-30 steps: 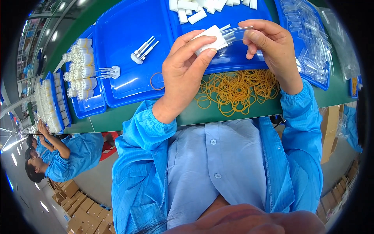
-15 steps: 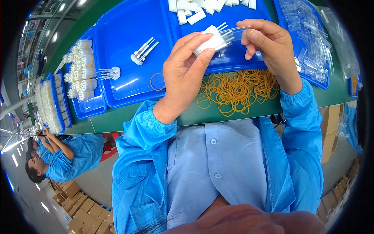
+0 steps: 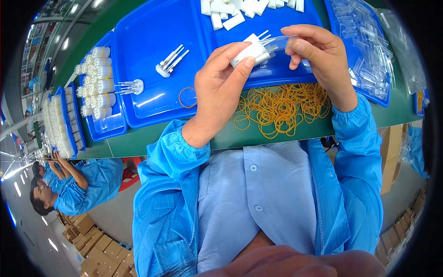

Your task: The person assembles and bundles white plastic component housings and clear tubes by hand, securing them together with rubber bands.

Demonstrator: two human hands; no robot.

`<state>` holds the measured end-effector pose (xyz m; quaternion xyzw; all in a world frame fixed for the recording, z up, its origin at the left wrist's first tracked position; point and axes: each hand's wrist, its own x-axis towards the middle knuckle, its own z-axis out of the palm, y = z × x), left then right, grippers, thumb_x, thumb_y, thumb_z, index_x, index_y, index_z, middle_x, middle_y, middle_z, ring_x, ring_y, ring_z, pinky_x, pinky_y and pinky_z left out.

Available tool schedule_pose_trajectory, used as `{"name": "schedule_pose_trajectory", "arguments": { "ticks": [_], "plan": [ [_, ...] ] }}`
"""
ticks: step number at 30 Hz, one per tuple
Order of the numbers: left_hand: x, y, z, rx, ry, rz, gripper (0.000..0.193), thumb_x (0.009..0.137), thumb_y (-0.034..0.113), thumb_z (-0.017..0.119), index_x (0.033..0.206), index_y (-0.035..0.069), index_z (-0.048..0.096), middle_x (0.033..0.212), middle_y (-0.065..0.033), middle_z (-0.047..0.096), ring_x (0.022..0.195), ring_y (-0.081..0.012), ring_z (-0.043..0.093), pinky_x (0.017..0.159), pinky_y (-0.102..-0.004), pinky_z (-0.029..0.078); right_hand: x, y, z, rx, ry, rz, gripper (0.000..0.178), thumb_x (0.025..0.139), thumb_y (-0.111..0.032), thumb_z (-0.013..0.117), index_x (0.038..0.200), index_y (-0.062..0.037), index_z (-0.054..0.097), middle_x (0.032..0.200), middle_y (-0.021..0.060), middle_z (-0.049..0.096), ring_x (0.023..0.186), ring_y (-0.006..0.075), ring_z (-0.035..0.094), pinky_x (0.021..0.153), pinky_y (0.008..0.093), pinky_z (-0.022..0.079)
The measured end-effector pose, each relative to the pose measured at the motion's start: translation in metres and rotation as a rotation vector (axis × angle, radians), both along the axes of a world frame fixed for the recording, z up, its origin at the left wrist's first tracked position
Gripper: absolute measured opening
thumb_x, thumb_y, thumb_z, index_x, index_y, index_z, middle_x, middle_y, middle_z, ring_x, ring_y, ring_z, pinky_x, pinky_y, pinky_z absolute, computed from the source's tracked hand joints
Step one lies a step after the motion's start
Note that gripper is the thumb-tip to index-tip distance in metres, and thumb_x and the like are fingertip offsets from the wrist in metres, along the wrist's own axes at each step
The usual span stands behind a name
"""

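My left hand (image 3: 219, 81) pinches a white block-shaped piece (image 3: 248, 50), thin white rods sticking out of its far right end. Between the thumb and fingers of my right hand (image 3: 318, 51) is a clear plastic strip (image 3: 281, 42), its left end lying against the rods. Whether the strip wraps round the piece or only lies along it, I cannot tell. Both hands are over the front of a blue tray (image 3: 277, 79) with several white blocks (image 3: 233, 21) at its far end. To the left, a second blue tray (image 3: 152, 27) bears two white pronged parts (image 3: 162, 69).
Orange rubber bands (image 3: 279, 111) lie heaped on the green table (image 3: 230, 136) before me; a single band (image 3: 188, 97) is farther left. A blue tray of clear plastic pieces (image 3: 369, 69) stands right. Bundled white parts (image 3: 99, 85) fill a left tray. Other people (image 3: 83, 182) sit at left.
The free part of the clear strip has tilted slightly, and more of the white piece's lower side shows. Both hands stay almost in place.
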<state>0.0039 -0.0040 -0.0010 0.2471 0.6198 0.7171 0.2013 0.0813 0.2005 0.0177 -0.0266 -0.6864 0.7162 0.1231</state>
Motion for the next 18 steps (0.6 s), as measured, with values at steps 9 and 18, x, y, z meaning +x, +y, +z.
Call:
{"name": "schedule_pose_trajectory", "arguments": {
  "ticks": [9, 18],
  "plan": [
    [-0.0022, -0.0005, 0.0023, -0.069, 0.051, 0.063, 0.021, 0.089, 0.007, 0.064, 0.109, 0.0, 0.066, 0.108, -0.0086, 0.061, 0.088, -0.0096, 0.057, 0.074, -0.0209, 0.047, -0.0001, -0.0005, 0.0003, 0.023, -0.012, 0.019, 0.024, 0.089, -0.014, 0.063, 0.11, -0.0039, 0.067, 0.081, 0.0043, 0.063, 0.068, 0.0095, 0.06, 0.063, 0.0221, 0.052],
    [-0.0035, 0.0009, 0.0011, -0.027, -0.031, 0.116, 0.018, 0.087, 0.007, 0.067, 0.103, 0.0, 0.069, 0.102, -0.0075, 0.064, 0.075, -0.0059, 0.053, 0.066, -0.0195, 0.045, -0.0004, -0.0052, -0.0015, -0.062, -0.042, 0.016, 0.023, 0.09, -0.014, 0.062, 0.109, -0.0013, 0.066, 0.082, 0.0046, 0.064, 0.067, 0.0088, 0.061, 0.061, 0.0209, 0.052]
  ]
}}
